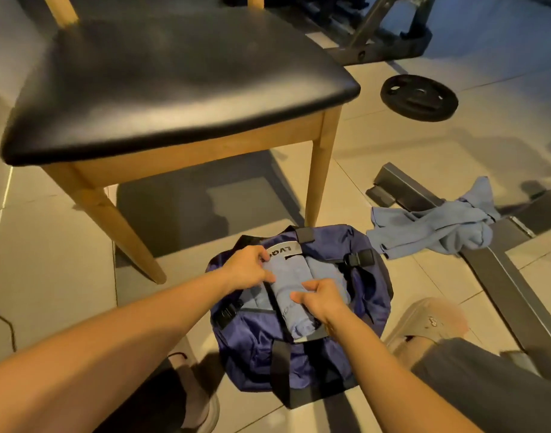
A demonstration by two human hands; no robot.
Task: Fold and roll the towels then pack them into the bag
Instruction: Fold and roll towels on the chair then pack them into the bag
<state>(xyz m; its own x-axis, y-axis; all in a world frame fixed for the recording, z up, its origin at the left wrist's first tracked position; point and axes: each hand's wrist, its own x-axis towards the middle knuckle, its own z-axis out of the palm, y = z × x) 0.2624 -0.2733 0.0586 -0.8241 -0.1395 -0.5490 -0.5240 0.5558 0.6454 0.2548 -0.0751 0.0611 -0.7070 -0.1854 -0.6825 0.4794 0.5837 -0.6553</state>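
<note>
A dark blue bag [255,342] lies open on the tiled floor between my feet. A rolled light-blue towel [288,295] rests in its opening, with another rolled towel [318,265] beside it on the right and a third partly hidden at the left [252,301]. My left hand [249,265] grips the far end of the middle roll. Its near part is held by my right hand [322,300]. An unfolded light-blue towel [430,229] lies crumpled on the floor to the right of the bag.
A wooden chair with a black seat [174,82] stands just beyond the bag. Grey metal frame bars [505,276] cross the floor at the right, under the loose towel. A black weight plate [419,96] lies farther back. My shoes flank the bag.
</note>
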